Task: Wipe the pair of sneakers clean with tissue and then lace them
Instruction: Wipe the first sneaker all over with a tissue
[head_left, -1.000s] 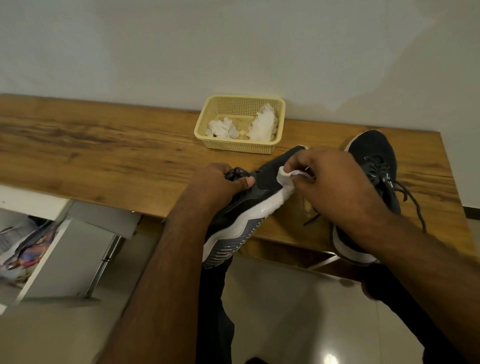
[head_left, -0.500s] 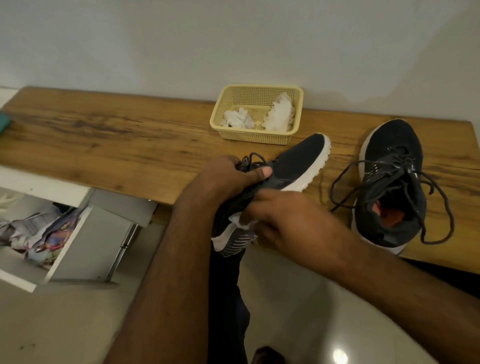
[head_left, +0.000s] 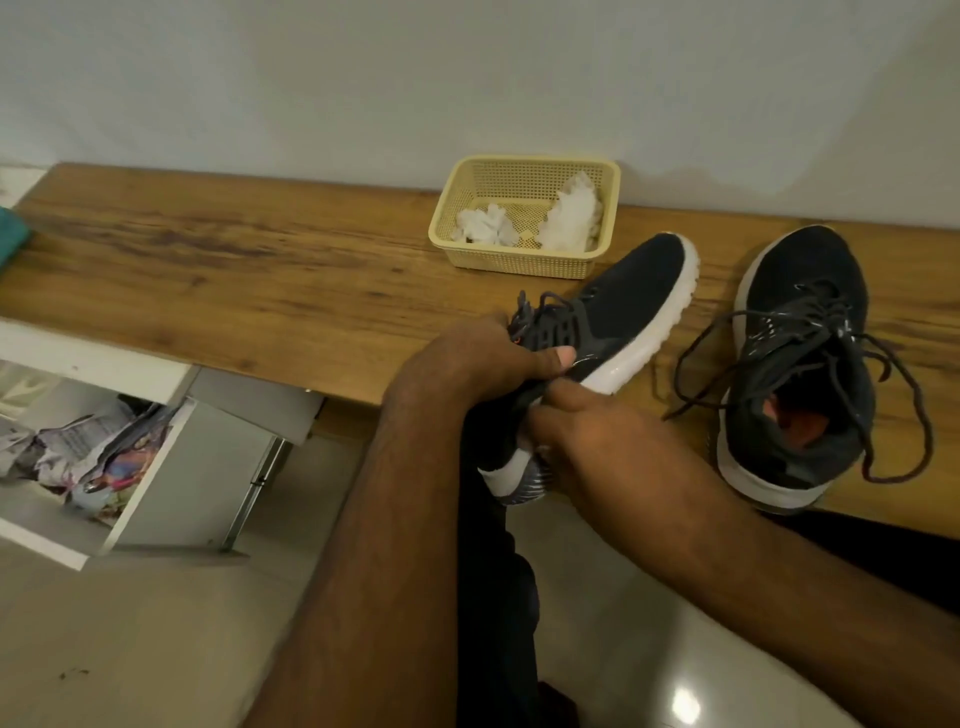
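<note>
A black sneaker with a white sole (head_left: 631, 306) is tilted over the front edge of the wooden table (head_left: 218, 280), toe pointing toward the wall. My left hand (head_left: 478, 358) grips it around the tongue and collar. Against the heel end of its sole lies my right hand (head_left: 587, 441), fingers curled; the tissue under it is almost wholly hidden. The second black sneaker (head_left: 800, 364) stands upright on the table to the right, its dark laces loose and spilling over the sides.
A yellow plastic basket (head_left: 524, 260) with crumpled white tissues sits by the wall behind the held shoe. An open white drawer (head_left: 145, 493) with crumpled paper juts out at lower left. A teal object (head_left: 13, 228) lies at the table's left end.
My right hand slid with the tissue from the toe end of the sole down to the heel end. The second sneaker came into full view as my head shifted.
</note>
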